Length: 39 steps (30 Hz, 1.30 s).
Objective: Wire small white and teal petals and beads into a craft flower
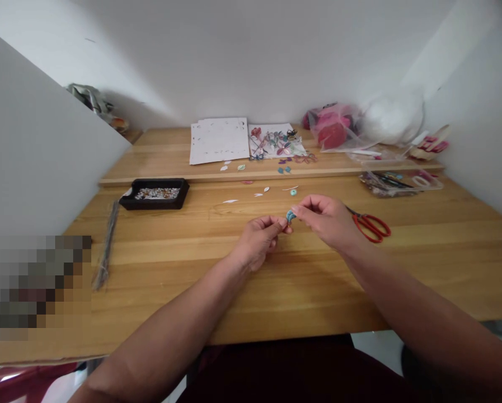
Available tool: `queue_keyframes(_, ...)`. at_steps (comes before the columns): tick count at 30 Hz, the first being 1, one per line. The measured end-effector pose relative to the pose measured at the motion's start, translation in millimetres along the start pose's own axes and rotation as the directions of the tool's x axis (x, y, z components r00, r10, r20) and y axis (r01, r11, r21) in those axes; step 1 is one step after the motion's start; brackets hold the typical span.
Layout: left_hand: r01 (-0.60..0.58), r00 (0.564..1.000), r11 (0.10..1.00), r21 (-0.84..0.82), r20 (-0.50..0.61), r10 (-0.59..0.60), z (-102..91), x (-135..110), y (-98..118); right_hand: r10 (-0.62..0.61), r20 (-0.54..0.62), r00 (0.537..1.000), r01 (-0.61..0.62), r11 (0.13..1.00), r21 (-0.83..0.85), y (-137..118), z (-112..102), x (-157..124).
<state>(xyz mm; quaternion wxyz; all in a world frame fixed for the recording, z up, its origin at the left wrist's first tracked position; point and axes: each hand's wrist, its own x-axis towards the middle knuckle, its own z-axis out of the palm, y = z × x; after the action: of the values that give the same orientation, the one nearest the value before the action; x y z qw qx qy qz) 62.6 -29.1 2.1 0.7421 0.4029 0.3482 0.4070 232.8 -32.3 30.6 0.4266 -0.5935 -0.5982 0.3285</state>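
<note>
Above the wooden table [192,280], a small blue petal-like piece [290,215] is pinched between my two hands. My left hand [259,240] grips its lower end, thumb and fingertips pressed together. From the upper right, my right hand [328,221] is closed on its edge; the fingertips partly cover it. Just beyond the hands lies a small round turquoise piece [293,192] with a pale center. Scissors with red handles [371,226] rest to the right of my right hand, their blades partly behind it.
At the left stand a black tray [183,196] of beads and a bundle of thin grey wires [108,246]. White leaf-shaped cutouts [229,201] lie ahead. Paper sheets [219,140] and colorful flower pieces [278,143] occupy the raised shelf. A clear plastic box [433,182] sits right.
</note>
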Motion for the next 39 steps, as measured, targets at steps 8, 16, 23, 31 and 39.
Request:
queue_keyframes(8, -0.007, 1.0, 0.997, 0.076, -0.016, 0.009, -1.4, 1, -1, 0.023, 0.05, 0.999, -0.025, 0.999, 0.041, -1, 0, -4)
queue_keyframes(16, -0.031, 0.995, 0.997, 0.064, -0.095, 0.037, 1.2, 1, -8, 0.127, 0.118, 0.985, -0.146, 0.975, 0.169, -5, 4, 2)
queue_keyframes(23, -0.064, 0.988, 0.998, -0.013, -0.14, 0.062, -0.8, 3, -10, 0.162, 0.129, 0.978, -0.189, 0.953, 0.237, -1, -5, 7)
queue_keyframes(31, -0.059, 0.992, 0.998, -0.013, -0.113, 0.057, -0.9, 3, -11, 0.176, 0.123, 0.977, -0.203, 0.943, 0.265, 0, 0, 0)
queue_keyframes(39, -0.026, 0.993, 1.0, -0.007, -0.115, 0.025, -0.1, 2, -9, 0.185, 0.109, 0.977, -0.209, 0.937, 0.282, 0, 4, 2)
